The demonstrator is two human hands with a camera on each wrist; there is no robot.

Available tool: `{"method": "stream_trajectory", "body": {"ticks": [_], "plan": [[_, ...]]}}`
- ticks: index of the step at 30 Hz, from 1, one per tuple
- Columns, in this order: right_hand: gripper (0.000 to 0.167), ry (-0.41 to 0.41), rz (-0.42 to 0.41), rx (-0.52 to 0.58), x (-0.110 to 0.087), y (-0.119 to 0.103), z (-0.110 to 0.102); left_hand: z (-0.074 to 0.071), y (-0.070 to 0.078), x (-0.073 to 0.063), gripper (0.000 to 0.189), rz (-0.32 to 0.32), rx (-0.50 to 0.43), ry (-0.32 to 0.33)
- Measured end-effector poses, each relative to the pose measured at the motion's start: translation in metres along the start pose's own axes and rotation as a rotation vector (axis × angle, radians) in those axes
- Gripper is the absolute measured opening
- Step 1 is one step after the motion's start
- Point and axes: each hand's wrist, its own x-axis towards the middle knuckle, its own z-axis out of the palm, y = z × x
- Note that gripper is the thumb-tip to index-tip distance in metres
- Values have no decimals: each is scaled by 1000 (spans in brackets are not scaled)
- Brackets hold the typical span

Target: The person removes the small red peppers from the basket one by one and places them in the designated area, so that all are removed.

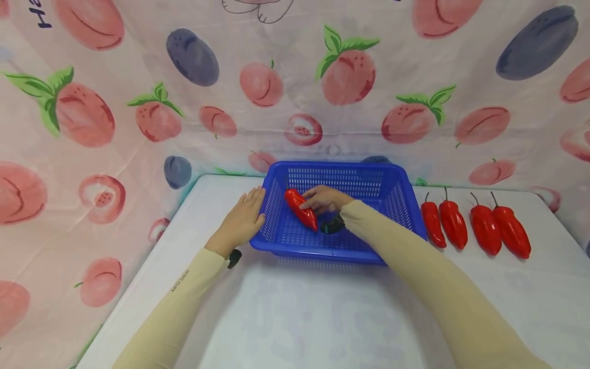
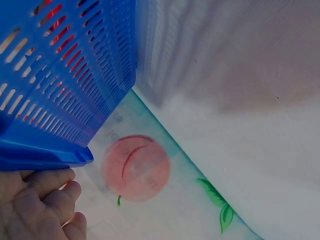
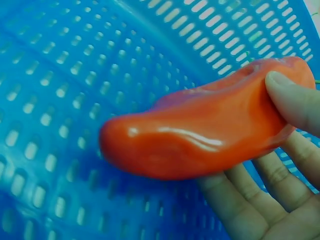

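Note:
Inside the blue plastic basket [image 1: 322, 253], my right hand [image 1: 326, 199] holds a red pepper [image 1: 301, 210] near the basket's left side. The right wrist view shows the thumb on top of the pepper [image 3: 200, 130] and the fingers [image 3: 250, 200] beneath it, with the perforated basket floor below. My left hand [image 1: 239, 218] lies with straight fingers along the basket's left rim. In the left wrist view, its fingers [image 2: 50, 192] are right at the rim [image 2: 45, 159], outside the slotted wall.
Several red peppers [image 1: 454, 224] with dark stems lie in a row on the white table [image 1: 322, 318], right of the basket. A cloth backdrop [image 1: 295, 61] printed with fruit hangs behind and to the left. Each wrist carries a dark strapped device.

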Motion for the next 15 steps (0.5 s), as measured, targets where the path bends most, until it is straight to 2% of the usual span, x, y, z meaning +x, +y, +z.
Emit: {"method": "stream_trajectory", "body": {"ticks": [12,15], "plan": [[55,-31,-74,151,-3,-7,-10,0,0,0,63,-2,7,-3],[54,-42,-106,156,-5,-10,-12,0,0,0,63,-3,6,1]]}}
